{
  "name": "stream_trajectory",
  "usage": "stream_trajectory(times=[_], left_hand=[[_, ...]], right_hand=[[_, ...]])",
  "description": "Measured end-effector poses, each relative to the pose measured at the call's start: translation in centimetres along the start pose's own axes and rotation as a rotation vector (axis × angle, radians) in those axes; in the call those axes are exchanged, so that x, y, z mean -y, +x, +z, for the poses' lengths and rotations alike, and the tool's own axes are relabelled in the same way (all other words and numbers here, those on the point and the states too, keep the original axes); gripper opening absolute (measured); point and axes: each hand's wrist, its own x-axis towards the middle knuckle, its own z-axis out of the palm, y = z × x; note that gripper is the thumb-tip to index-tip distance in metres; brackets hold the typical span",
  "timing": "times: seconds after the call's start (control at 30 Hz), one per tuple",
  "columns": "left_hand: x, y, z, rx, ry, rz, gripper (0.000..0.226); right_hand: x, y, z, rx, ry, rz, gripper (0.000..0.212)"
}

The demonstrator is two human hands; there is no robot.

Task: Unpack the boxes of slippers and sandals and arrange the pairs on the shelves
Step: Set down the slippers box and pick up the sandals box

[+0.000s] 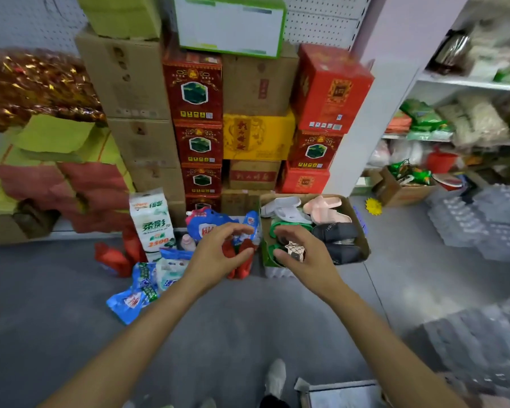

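My hands: left (pixel 218 254) fingers loosely curled, holding nothing; right (pixel 302 254) likewise, over slipper box (pixel 362 248) at 1 o'clock.

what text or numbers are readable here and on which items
"柔影": white tissue pack, green characters.
"2500": same pack, orange digits lower down.
Yellow box: large red characters, too blurred to read.
Dark red boxes: gold ornaments and small icons, unreadable.
Black slipper in the open carton: faint strap lettering, too small.
Blue pouches: print blurred.

bare forearms (pixel 147 334), pale shoe (pixel 276 378)
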Motion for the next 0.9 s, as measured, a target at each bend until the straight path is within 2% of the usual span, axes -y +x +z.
stream_trajectory(times=[0.27,0.53,0.77,0.9], left_hand=[[0.9,11.1,7.3,0.03,-0.009,-0.032,0.032],[-0.5,21.9,14.6,-0.011,0.014,-0.035,0.034],[-0.1,29.2,19.4,-0.027,-0.005,-0.084,0.033],[1.0,33.9,21.8,-0.036,-0.012,-0.082,0.033]], right_hand=[[-8.6,7.2,-6.9,-0.001,-0.005,0.064,0.036],[-16.5,14.2,-15.8,0.046,-0.046,0.043,0.036],[-22.2,19.6,-20.4,0.111,-0.07,0.045,0.035],[-25.4,22.3,-23.0,0.053,-0.071,0.102,0.033]])
